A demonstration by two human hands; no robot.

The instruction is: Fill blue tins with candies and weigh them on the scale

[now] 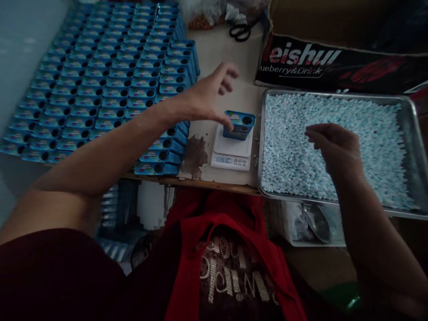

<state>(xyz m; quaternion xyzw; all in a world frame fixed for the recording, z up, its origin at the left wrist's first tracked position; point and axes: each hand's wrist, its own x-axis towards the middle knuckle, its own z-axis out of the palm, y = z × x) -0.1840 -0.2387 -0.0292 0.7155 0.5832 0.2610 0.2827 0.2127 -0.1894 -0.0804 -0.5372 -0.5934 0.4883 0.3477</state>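
A small blue printed box [239, 132] with a dark round hole in its top stands on a white digital scale [230, 163]. My left hand [210, 94] reaches over from the left, fingers apart, its thumb in front of the box's left side; whether it touches cannot be made out. Right of the scale lies a metal tray [412, 133] spread with pale blue, pellet-like candies [287, 151]. Above these hovers my right hand [341, 149], thumb and fingertips pinched together. What the pinch holds, if anything, is hidden.
Rows of similar blue boxes [110, 80] crowd the table's left side. A black cardboard carton [310, 67] stands behind the tray, with black-handled scissors [241, 32] to its left. A metal scoop [318, 223] lies in a white bin below the table edge.
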